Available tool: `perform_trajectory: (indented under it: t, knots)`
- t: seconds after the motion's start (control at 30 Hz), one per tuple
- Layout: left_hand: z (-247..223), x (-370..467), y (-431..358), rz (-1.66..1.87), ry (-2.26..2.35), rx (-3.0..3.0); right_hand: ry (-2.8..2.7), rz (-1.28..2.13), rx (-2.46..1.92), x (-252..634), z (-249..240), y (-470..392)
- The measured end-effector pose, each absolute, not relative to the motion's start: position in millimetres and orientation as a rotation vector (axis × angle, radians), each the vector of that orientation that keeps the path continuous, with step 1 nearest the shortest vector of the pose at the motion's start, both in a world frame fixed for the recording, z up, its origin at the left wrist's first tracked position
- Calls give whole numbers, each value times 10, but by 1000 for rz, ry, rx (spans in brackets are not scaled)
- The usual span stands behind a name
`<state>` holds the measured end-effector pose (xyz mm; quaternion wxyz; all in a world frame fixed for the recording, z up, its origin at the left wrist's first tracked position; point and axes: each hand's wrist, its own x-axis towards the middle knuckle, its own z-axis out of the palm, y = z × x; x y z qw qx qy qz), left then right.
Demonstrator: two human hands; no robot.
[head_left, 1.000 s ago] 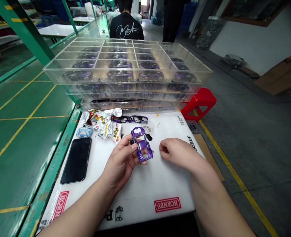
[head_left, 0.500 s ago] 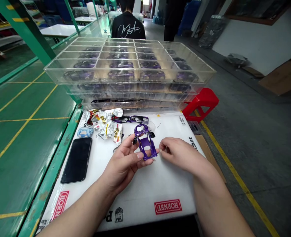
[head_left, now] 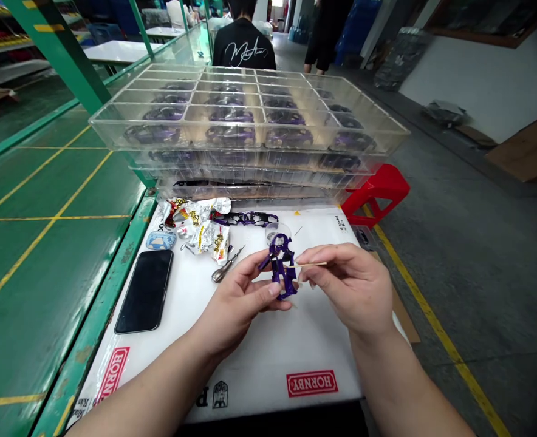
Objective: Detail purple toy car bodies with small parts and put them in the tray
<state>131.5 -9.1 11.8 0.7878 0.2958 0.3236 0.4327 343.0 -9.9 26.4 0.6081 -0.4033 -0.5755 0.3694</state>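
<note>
My left hand [head_left: 245, 288] grips a purple toy car body shell [head_left: 288, 286] between thumb and fingers, tilted on its side above the white box top. In my right hand [head_left: 348, 279] a thin wooden stick [head_left: 314, 264] is pinched, its tip reaching the shell's openings. Whether the tip touches the plastic I cannot tell. Behind the shell stands a small clear round cup [head_left: 275, 232]. More purple car shells [head_left: 245, 218] lie in a row past it. A metal-handled pointed tool [head_left: 225, 267] rests left of the shell.
Stacked clear divided trays [head_left: 250, 136] of purple shells rise at the back. Crumpled snack wrappers [head_left: 207, 233], a blue-and-white case [head_left: 160, 240] and a black phone [head_left: 144, 292] lie on the left. A red stool [head_left: 378, 194] stands right. A person in black [head_left: 245, 48] sits beyond.
My left hand has turned the shell onto its side. My right hand has risen and come in against it, the wooden stick now showing between the fingers.
</note>
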Motion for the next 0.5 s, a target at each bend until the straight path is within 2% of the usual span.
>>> perform_trajectory:
  t: [0.5]
  knots:
    - [43, 1302, -107, 807, 660, 762, -1526, 712, -1097, 3414, 238, -68]
